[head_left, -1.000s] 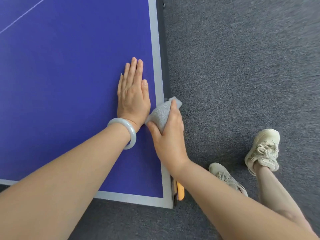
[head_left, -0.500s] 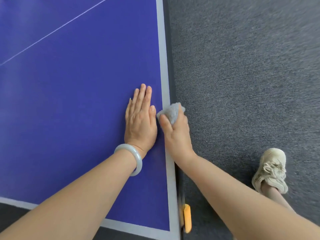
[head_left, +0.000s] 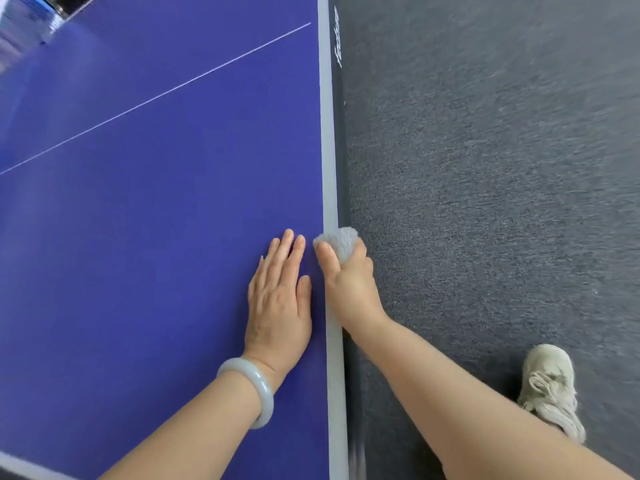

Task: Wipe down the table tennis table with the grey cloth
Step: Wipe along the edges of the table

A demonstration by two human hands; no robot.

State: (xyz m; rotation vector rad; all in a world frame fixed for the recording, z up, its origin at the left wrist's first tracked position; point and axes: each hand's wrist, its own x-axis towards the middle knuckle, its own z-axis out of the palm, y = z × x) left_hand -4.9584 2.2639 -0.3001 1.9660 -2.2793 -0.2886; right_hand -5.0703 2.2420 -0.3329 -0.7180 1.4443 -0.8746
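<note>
The blue table tennis table [head_left: 156, 202] fills the left of the view, with a pale grey border along its right side. My right hand [head_left: 348, 282] grips the bunched grey cloth [head_left: 338, 242] and holds it against that right border. Most of the cloth is hidden inside my fingers. My left hand [head_left: 278, 299] lies flat on the blue top just left of the right hand, fingers straight and together, a pale bangle on its wrist.
Dark grey carpet [head_left: 502, 168] runs along the table's right side. My foot in a beige trainer [head_left: 550, 389] stands on it at the lower right. A thin white centre line [head_left: 156, 97] crosses the table top. The table's near end edge shows at the bottom left.
Both hands have travelled forward along the table's right side, away from the near corner. The cloth has shifted from the blue surface onto the outer border. The orange corner piece has left the view.
</note>
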